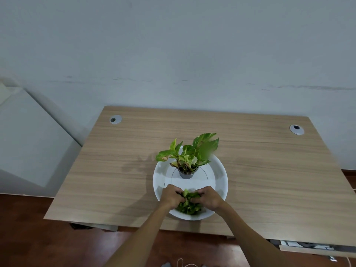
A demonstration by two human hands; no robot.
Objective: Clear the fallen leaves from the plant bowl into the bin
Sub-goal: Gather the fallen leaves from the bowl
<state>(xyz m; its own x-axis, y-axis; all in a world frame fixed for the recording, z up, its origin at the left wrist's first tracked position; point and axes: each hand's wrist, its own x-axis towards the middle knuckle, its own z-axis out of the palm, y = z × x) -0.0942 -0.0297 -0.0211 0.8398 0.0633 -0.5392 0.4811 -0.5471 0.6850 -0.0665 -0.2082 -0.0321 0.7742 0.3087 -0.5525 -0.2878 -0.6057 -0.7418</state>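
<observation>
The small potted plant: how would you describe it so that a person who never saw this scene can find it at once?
Look at the wooden desk against the pale wall, then at the wide white bowl near its front edge. The potted plant stands upright in a small grey pot at the far side of that bowl. Unlike the loose leaf pile between the hands, it is rooted, taller, with yellow-green variegated leaves.

Both hands' fingertips are buried in the leaf pile, so each grip stays unclear. The worktop runs off the right edge.
</observation>
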